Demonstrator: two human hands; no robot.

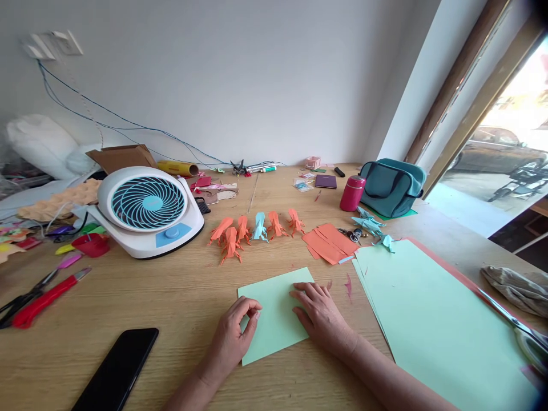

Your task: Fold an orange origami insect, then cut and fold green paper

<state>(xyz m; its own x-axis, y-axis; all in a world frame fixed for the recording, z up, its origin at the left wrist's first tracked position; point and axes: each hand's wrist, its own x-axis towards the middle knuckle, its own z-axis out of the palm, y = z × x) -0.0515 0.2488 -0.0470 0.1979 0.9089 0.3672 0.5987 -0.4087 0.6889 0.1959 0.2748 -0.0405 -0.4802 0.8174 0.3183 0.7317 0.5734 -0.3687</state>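
Observation:
A light green sheet of paper (278, 308) lies flat on the wooden table in front of me. My right hand (317, 311) rests on its right part, fingers spread and lying on the paper. At the sheet's left edge, my left hand (240, 326) is curled, thumb and index fingertips together over the paper with nothing visible between them. Behind the sheet stand several folded orange paper insects (231, 245) and one light blue paper insect (259, 227). To the right are a stack of orange paper pieces (329, 242) and large light green sheets (432, 308).
A white fan (149, 208) stands at the left, with a red cutter (47, 299) and a black phone (117, 368) nearer. Scissors (509, 317) lie on the right sheets. A pink bottle (353, 193) and a teal bag (391, 188) stand at the back right.

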